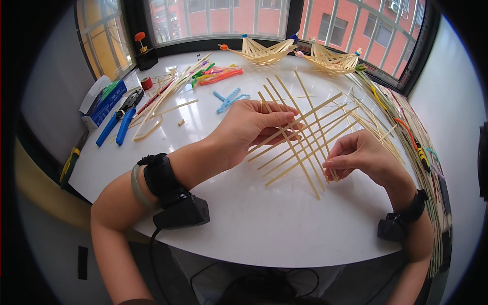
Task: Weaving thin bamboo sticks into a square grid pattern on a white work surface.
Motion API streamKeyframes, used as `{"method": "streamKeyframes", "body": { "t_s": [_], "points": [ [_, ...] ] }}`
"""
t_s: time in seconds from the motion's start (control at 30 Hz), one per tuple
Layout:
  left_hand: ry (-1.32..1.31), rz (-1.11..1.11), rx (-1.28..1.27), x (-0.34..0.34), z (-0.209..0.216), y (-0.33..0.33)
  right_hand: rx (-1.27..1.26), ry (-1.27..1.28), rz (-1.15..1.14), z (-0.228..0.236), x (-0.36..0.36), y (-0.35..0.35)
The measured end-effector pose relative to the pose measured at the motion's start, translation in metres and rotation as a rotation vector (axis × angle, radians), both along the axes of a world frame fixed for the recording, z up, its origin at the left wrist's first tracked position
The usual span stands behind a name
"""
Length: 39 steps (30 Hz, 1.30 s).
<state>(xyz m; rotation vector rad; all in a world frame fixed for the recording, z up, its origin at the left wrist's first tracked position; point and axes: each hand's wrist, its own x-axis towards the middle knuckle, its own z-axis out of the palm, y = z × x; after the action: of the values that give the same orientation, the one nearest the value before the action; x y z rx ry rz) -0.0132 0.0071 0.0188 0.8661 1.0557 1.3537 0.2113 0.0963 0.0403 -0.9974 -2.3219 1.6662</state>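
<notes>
Above the middle of the white table I hold a loose lattice of thin, pale bamboo strips [301, 147], crossed over and under each other. My left hand [254, 124] pinches the lattice at its upper left, thumb on top and fingers partly hidden behind the strips. At the lower right, my right hand [356, 157] has thumb and fingers closed on the end of one strip, or of strips lying close together. Several strip ends stick out freely on all sides.
Blue-handled pliers [122, 119], a blue box [104, 101] and loose strips [173, 91] lie on the left. Coloured fuzzy stems [219, 74] and a light-blue braided piece [230, 99] lie farther back. Two woven bamboo boats [267, 51] stand by the window. Long strip bundles [406, 132] line the right edge.
</notes>
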Motion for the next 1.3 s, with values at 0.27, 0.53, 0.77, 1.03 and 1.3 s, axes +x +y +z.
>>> {"method": "streamKeyframes", "body": {
  "t_s": [0.27,0.53,0.77,1.03,1.3],
  "points": [
    [0.038,0.000,0.038,-0.001,0.006,0.001,-0.060,0.026,0.042,-0.006,0.002,0.005],
    [0.214,-0.057,0.151,-0.002,0.013,0.002,0.040,-0.032,0.206,-0.004,0.005,0.007],
    [0.493,0.734,0.624,-0.012,0.014,0.011,0.050,0.273,0.012,-0.012,0.004,0.009],
    [0.201,0.215,-0.014,0.014,0.003,-0.008,0.016,0.482,-0.161,-0.006,0.004,0.006],
    [0.138,-0.024,0.075,0.023,-0.006,-0.004,-0.040,0.344,-0.055,-0.006,-0.002,-0.004]
  ]
}}
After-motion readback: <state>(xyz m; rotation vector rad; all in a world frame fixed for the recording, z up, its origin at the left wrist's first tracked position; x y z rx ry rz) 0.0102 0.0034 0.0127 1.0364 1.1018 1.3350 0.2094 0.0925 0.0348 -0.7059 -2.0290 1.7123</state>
